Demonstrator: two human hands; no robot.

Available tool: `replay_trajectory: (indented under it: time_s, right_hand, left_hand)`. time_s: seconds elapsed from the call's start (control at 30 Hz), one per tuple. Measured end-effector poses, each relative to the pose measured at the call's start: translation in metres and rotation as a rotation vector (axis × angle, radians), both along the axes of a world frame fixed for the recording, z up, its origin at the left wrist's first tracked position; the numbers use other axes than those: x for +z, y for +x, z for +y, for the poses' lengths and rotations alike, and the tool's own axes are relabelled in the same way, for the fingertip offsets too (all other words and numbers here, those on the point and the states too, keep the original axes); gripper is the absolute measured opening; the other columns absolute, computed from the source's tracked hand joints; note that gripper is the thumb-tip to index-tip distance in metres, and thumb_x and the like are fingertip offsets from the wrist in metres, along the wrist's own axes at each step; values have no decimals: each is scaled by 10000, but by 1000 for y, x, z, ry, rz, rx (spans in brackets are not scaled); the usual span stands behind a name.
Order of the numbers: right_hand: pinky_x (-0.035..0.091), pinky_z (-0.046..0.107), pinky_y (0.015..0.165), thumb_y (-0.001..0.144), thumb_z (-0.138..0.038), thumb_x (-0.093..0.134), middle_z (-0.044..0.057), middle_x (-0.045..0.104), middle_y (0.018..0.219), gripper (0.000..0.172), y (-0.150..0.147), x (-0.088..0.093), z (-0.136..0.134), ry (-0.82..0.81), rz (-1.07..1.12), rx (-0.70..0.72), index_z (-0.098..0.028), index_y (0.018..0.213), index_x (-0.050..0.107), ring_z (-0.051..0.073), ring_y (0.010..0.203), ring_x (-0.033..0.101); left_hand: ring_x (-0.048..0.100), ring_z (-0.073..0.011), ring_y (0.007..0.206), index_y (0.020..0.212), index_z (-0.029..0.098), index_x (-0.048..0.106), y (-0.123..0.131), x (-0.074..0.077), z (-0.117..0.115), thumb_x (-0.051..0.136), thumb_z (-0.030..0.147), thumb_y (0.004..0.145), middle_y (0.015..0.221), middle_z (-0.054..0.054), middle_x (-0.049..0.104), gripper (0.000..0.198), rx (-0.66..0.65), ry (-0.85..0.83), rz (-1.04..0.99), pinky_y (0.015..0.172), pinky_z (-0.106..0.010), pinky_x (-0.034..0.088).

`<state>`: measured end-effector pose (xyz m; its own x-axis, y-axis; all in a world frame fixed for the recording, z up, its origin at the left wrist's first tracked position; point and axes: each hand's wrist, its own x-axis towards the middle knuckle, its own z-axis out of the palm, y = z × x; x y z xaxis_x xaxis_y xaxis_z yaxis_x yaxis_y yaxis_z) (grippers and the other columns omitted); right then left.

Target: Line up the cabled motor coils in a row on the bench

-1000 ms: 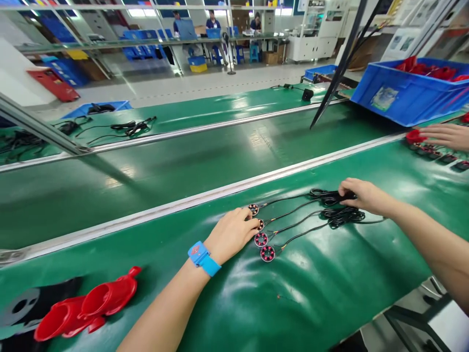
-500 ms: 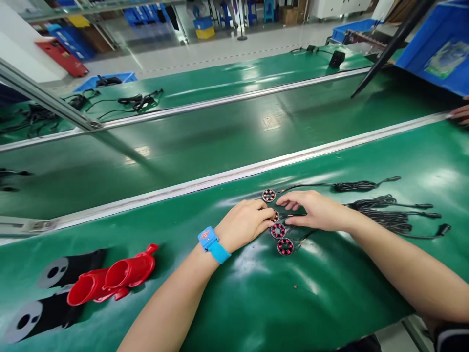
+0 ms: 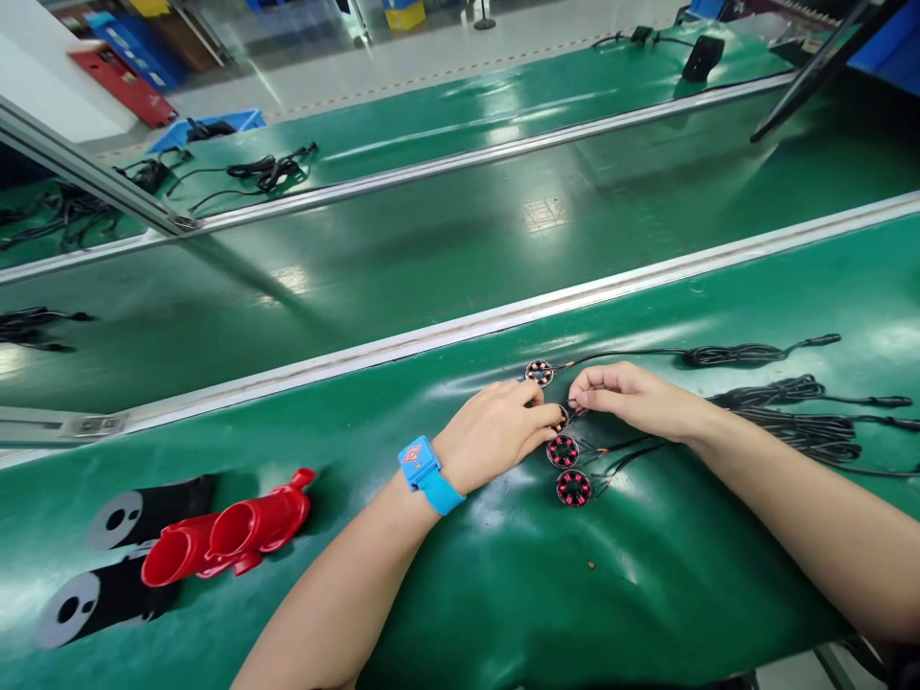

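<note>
Four small round discs on black cables lie in a column on the green mat. My left hand (image 3: 495, 426), a blue wrist strap (image 3: 429, 474) at its wrist, has its fingertips closed on the second disc from the top (image 3: 563, 418), which they partly cover. Just right of that disc, my right hand (image 3: 629, 398) pinches its thin wires (image 3: 575, 410). Above lies a disc with copper-coloured segments (image 3: 539, 374). Below are two pink-segmented discs, one close to my left fingertips (image 3: 563, 451) and one lower (image 3: 573, 488).
Bundled black cables (image 3: 797, 431) stretch right, partly behind my right forearm. At the left lie black cylinders with grey ends (image 3: 144, 513) and red plastic fittings (image 3: 248, 532). A metal rail (image 3: 402, 356) edges the mat; more cables (image 3: 265, 172) lie across the bench.
My right hand's fingers, apart before, have closed on the wires beside the held disc. My left hand stays on that disc. The view has shifted slightly.
</note>
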<state>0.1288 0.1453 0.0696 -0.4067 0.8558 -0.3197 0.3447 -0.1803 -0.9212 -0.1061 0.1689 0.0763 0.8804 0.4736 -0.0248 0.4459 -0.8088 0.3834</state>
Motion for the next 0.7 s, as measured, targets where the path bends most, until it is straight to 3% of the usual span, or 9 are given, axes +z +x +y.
replay_trajectory:
  time_s: [0.13, 0.2, 0.33, 0.4, 0.57, 0.7]
  right_hand:
    - [441, 297, 758, 832, -398, 576, 32, 645, 811, 249, 0, -3, -3, -31, -10, -3, -157, 882, 617, 168, 769, 585]
    - [444, 304, 745, 846, -395, 563, 31, 659, 797, 279, 3, -1, -5, -19, -43, 19, -156, 980, 616, 175, 759, 599]
    - [457, 324, 793, 876, -389, 547, 31, 689, 851, 489, 10, 3, -8, 34, -58, 92, -158, 1306, 513, 190, 821, 632]
    - [463, 318, 794, 860, -391, 586, 38, 690, 899, 585, 12, 3, -9, 51, -38, 119, -151, 1378, 458, 184, 838, 630]
    - [455, 285, 715, 852, -396, 633, 33, 685, 904, 620, 14, 2, -9, 82, -79, 118, -157, 1394, 449, 150, 762, 605]
    - [487, 298, 756, 863, -411, 657, 64, 683, 1065, 625, 23, 16, -11, 132, -130, 121, -216, 1417, 445, 202, 950, 635]
  left_hand:
    - [525, -187, 860, 1033, 233, 623, 2, 1, -2, 529, 344, 998, 1007, -17, 549, 149, 8, 3, 14, 789, -333, 443]
    - [524, -189, 862, 1035, 226, 621, 3, 3, -3, 535, 324, 995, 1010, -23, 546, 137, 19, -12, 21, 788, -333, 442]
    - [525, -182, 854, 1029, 205, 616, 4, 6, -5, 546, 294, 989, 1006, -31, 537, 120, 26, -63, 20, 775, -320, 442]
    - [526, -180, 852, 1029, 201, 615, 5, 6, -5, 545, 292, 990, 1001, -31, 534, 121, 32, -78, 17, 767, -317, 442]
    - [530, -186, 863, 1011, 197, 622, 4, 7, -7, 559, 277, 982, 999, -37, 530, 105, 50, -73, 14, 763, -316, 450]
    - [549, -188, 885, 1042, 210, 620, 0, 13, -6, 576, 291, 976, 1049, -43, 526, 114, 78, -84, -45, 795, -325, 469]
